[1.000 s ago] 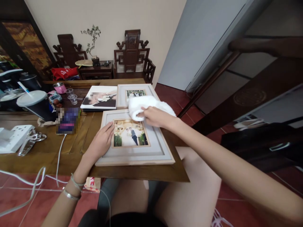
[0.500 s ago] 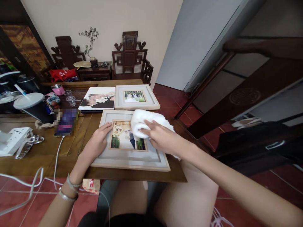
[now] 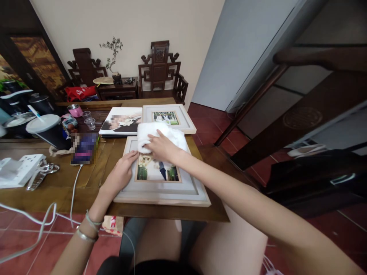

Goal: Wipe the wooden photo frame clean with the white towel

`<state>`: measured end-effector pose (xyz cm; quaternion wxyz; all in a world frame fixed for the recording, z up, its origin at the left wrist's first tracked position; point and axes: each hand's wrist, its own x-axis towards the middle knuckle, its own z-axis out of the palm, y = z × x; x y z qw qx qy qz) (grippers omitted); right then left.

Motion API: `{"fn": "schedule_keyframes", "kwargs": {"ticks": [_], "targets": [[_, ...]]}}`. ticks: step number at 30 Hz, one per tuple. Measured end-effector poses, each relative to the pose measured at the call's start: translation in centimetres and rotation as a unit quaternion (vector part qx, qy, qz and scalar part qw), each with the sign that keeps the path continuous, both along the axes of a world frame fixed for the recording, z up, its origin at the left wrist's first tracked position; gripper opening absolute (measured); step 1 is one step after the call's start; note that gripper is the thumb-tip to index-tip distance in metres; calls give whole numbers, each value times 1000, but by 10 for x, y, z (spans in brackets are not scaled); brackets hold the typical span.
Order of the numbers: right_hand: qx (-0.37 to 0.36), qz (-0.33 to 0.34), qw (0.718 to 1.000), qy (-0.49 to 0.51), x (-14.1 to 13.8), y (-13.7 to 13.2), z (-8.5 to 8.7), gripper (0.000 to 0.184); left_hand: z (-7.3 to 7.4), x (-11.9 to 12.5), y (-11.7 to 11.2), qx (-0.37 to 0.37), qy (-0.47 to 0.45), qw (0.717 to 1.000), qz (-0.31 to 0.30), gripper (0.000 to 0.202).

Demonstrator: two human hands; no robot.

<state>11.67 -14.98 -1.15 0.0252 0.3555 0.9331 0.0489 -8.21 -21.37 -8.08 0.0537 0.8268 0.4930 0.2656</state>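
Observation:
A light wooden picture frame (image 3: pixel 160 198) lies flat near the table's front edge, with a small photo (image 3: pixel 151 172) inside a wide pale mat. My right hand (image 3: pixel 162 147) is closed on a white cloth (image 3: pixel 147 131) and presses it over the upper part of the frame, hiding the photo's top and the far rim. My left hand (image 3: pixel 122 170) rests along the frame's left side, fingers stretched out and lying on it, holding no loose thing.
Behind the frame lie a second picture frame (image 3: pixel 187 118) and a photo album (image 3: pixel 114 128). Leftward are a lidded black cup (image 3: pixel 48 131), a phone (image 3: pixel 84 147) on a white cable, and a white power strip (image 3: pixel 27 168). A wooden chair (image 3: pixel 258 103) stands at right.
My right hand has moved the cloth left and away from me, from the photo's right side to the frame's upper left. The left hand stays at the left edge.

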Motion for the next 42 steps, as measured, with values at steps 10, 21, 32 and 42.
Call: {"fn": "schedule_keyframes", "kwargs": {"ticks": [10, 21, 32, 42], "targets": [[-33, -66, 997, 7, 97, -30, -1, 58, 7, 5, -4, -21, -2, 999, 35, 55], [-208, -31, 972, 101, 112, -129, 29, 58, 9, 8, -6, -26, 3, 999, 35, 41], [-35, -131, 989, 51, 71, -56, -14, 61, 6, 8, -7, -15, -29, 999, 31, 39], [-271, 11, 951, 148, 73, -168, 19, 66, 3, 7, -5, -22, -37, 999, 30, 40]]}}
